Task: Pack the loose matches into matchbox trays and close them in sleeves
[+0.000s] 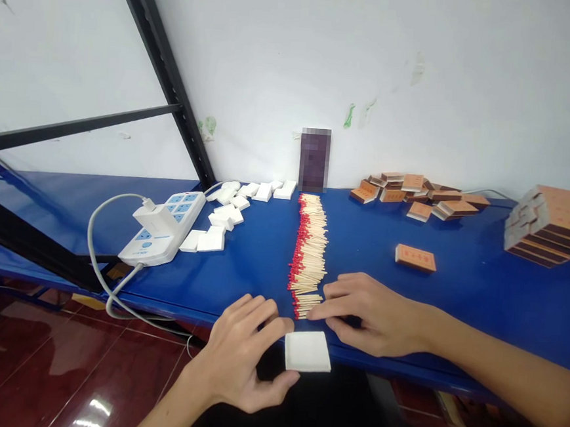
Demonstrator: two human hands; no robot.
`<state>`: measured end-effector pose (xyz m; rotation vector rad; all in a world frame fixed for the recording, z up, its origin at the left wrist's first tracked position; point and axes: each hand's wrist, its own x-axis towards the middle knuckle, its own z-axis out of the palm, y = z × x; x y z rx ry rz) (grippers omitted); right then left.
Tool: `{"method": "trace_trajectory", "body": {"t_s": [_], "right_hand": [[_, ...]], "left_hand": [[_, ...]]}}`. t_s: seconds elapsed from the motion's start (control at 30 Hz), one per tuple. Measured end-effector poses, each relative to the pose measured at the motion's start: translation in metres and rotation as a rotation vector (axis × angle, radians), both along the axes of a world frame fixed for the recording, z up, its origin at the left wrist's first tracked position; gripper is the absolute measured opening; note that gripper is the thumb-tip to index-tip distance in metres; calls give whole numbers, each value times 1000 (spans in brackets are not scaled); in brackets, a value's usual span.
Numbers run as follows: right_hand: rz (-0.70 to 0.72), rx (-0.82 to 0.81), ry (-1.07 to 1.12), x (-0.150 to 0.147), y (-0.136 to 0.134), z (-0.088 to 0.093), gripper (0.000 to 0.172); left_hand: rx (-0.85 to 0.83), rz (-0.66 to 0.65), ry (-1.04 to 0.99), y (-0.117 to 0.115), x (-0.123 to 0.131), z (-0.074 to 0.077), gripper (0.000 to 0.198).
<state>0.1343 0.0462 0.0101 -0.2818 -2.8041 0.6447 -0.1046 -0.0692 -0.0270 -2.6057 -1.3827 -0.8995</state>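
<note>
A long row of red-tipped matches (311, 242) lies on the blue shelf, heads pointing left. At the near end, a small group of matches (307, 302) is set slightly apart from the row. My right hand (370, 312) rests beside that group, its index fingertip touching the wooden ends; the fingers are bent and hold nothing I can see. My left hand (247, 349) grips a white matchbox tray (308, 351) by its left side, between thumb and index finger, at the shelf's front edge.
White trays (211, 237) lie scattered at left, near a power strip (165, 227) with cables. Orange matchboxes (413, 184) are piled at the wall, one matchbox (416, 258) lies alone, and a stacked block of matchboxes (550, 224) stands right. A black shelf post (163, 66) rises left.
</note>
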Motion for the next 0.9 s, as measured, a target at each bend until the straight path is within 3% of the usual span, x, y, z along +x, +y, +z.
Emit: {"method": "trace_trajectory", "body": {"t_s": [0.9], "right_hand": [[-16, -40, -6, -3, 1, -1, 29]], "left_hand": [[27, 15, 17, 2, 2, -2, 32]]}}
